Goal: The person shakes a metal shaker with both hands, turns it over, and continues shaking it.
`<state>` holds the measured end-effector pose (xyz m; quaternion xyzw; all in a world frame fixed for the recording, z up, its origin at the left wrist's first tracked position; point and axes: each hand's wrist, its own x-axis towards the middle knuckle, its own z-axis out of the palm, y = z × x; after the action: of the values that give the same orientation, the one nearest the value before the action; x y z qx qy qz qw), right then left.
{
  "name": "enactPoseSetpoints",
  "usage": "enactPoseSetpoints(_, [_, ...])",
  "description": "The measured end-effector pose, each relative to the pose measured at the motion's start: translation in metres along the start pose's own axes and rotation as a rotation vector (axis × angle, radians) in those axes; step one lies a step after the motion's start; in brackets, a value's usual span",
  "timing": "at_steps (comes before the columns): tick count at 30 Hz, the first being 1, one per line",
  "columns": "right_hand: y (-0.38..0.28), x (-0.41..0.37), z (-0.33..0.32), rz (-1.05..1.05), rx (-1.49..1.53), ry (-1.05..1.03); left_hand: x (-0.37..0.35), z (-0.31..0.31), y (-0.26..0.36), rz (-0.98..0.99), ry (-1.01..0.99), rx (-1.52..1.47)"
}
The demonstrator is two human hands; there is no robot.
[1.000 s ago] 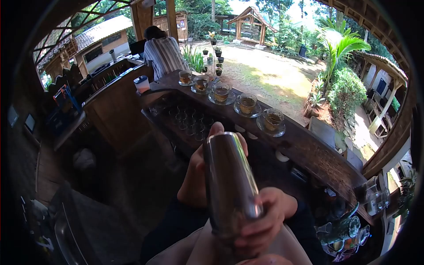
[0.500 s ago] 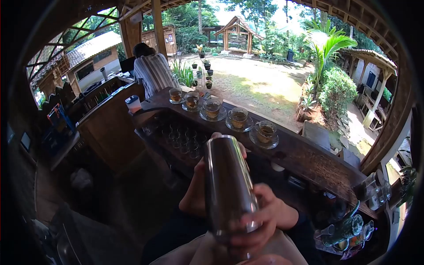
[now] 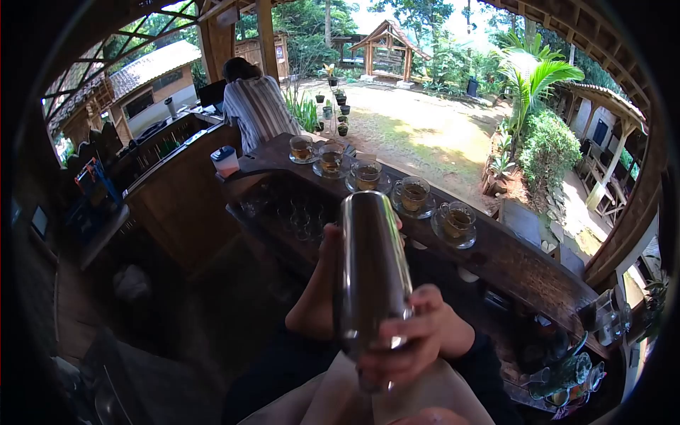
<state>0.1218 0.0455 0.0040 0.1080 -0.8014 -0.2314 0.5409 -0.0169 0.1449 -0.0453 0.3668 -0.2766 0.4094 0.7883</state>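
Above our lap, on our side of the dark wooden counter [image 3: 520,273], we hold a metal shaker [image 3: 372,262] tilted, its far end pointing toward the counter. Our right hand [image 3: 411,340] has its fingers curled around the near end, probably to bear it from below. Our left hand [image 3: 328,244] closes around the far part, thumb along one side and a fingertip showing past the other; the metal hides most of this hand, so we cannot fully tell its grip. Holding both ends likely keeps the smooth body steady.

Beyond, five glass cups [image 3: 413,195] of amber drink stand spaced along the counter, each on a saucer, perhaps so none knock together. The shaker's far end covers part of our view toward the middle one. Drinking glasses [image 3: 303,219] sit on the lower shelf, a lidded container [image 3: 226,161] stands at the counter's far end, and a person [image 3: 262,106] leans nearby.
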Motion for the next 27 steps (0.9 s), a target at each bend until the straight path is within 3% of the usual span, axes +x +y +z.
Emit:
enactPoseSetpoints(1, [0.014, -0.014, 0.012, 0.048, -0.025, 0.053, -0.010, 0.004, 0.003, -0.115, 0.242, -0.125])
enactPoseSetpoints(2, [0.026, -0.028, 0.025, 0.319, -0.001, 0.037, -0.012, -0.009, 0.008, -0.176, 0.408, -0.252])
enactPoseSetpoints(3, [0.037, -0.033, 0.035, 0.581, 0.018, 0.019, -0.010, -0.029, 0.012, -0.195, 0.406, -0.373])
enactPoseSetpoints(4, [0.043, -0.033, 0.040, 0.581, 0.017, 0.017, -0.011, -0.044, 0.004, -0.049, 0.518, -0.115])
enactPoseSetpoints(5, [0.046, -0.028, 0.043, 0.765, 0.049, 0.081, -0.012, -0.049, -0.004, 0.102, 0.629, 0.138])
enactPoseSetpoints(6, [0.051, -0.021, 0.045, 0.938, 0.075, 0.147, -0.009, -0.033, 0.006, 0.084, 0.642, -0.396])
enactPoseSetpoints(7, [0.047, -0.014, 0.039, 0.739, 0.023, -0.005, -0.001, -0.017, 0.020, 0.080, 0.619, -0.388])
enactPoseSetpoints(9, [0.019, 0.017, 0.016, 0.341, -0.107, -0.298, 0.003, 0.019, 0.033, -0.190, 0.405, -0.276])
enactPoseSetpoints(10, [0.003, 0.026, 0.022, 0.232, -0.151, -0.175, 0.004, 0.029, 0.033, -0.150, 0.382, -0.221])
enactPoseSetpoints(11, [-0.003, 0.025, 0.027, 0.101, -0.096, -0.071, 0.002, 0.019, 0.028, -0.057, 0.115, 0.047])
enactPoseSetpoints(13, [0.003, 0.017, 0.040, 0.068, -0.101, 0.025, 0.015, 0.003, 0.015, 0.217, -0.395, 0.200])
enactPoseSetpoints(14, [0.007, 0.009, 0.047, 0.033, -0.101, 0.124, 0.010, -0.004, 0.015, 0.213, -0.396, 0.189])
enactPoseSetpoints(15, [0.012, 0.001, 0.051, -0.001, -0.100, 0.222, 0.000, -0.014, 0.015, 0.083, -0.079, 0.039])
enactPoseSetpoints(16, [0.028, -0.007, 0.041, 0.148, -0.036, 0.048, -0.008, -0.018, 0.014, -0.052, 0.240, -0.111])
enactPoseSetpoints(17, [0.049, -0.016, 0.030, 0.296, 0.030, -0.126, -0.003, -0.019, 0.016, -0.075, 0.289, -0.284])
enactPoseSetpoints(19, [0.074, -0.029, 0.047, 0.924, 0.109, -0.061, -0.003, -0.067, -0.003, 0.156, 0.770, -0.326])
enactPoseSetpoints(20, [0.066, -0.029, 0.042, 0.935, 0.108, -0.067, 0.005, -0.068, -0.005, 0.045, 0.677, -0.076])
enactPoseSetpoints(22, [0.062, -0.019, 0.028, 1.043, 0.045, 0.014, 0.002, -0.056, -0.016, 0.066, 0.608, -0.202])
enactPoseSetpoints(23, [0.053, -0.005, 0.018, 0.843, 0.048, -0.065, 0.008, -0.027, -0.014, 0.081, 0.554, -0.329])
enactPoseSetpoints(24, [0.033, 0.013, 0.006, 0.656, 0.053, -0.144, 0.018, 0.006, 0.000, -0.311, 0.088, -0.883])
enactPoseSetpoints(25, [0.010, 0.024, -0.006, 0.519, -0.037, -0.265, 0.019, 0.020, 0.003, -0.200, 0.482, -0.345])
enactPoseSetpoints(26, [-0.003, 0.024, 0.000, 0.283, -0.180, -0.158, 0.015, 0.023, -0.002, -0.105, 0.314, -0.271])
enactPoseSetpoints(27, [-0.013, 0.025, -0.005, 0.177, -0.104, -0.136, 0.014, 0.026, -0.010, -0.012, 0.144, -0.197])
